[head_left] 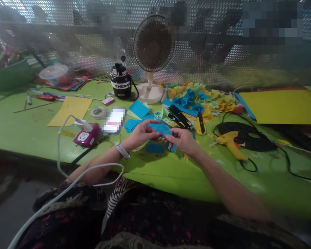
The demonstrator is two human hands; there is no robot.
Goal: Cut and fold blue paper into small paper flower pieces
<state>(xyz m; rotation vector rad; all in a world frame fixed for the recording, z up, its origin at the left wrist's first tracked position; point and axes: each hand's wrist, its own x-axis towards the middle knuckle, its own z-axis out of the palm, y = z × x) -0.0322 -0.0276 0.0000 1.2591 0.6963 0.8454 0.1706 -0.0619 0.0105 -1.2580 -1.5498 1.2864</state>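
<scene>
A small piece of blue paper [161,128] is pinched between my left hand [142,133] and my right hand [181,140], above the green table [155,166]. A white watch [122,150] sits on my left wrist. Just past my right hand lie black-handled scissors [180,117]. Further blue paper cutouts [137,111] lie beyond my left hand, and a blue piece [154,148] rests on the table under my hands.
Behind my hands lies a heap of blue, green and yellow paper scraps [197,98]. A yellow glue gun [230,145] with a black cord lies to the right. A pink power socket [86,135], a phone [114,121], tape [97,112], a bottle [121,81] and a fan [152,45] stand left and behind.
</scene>
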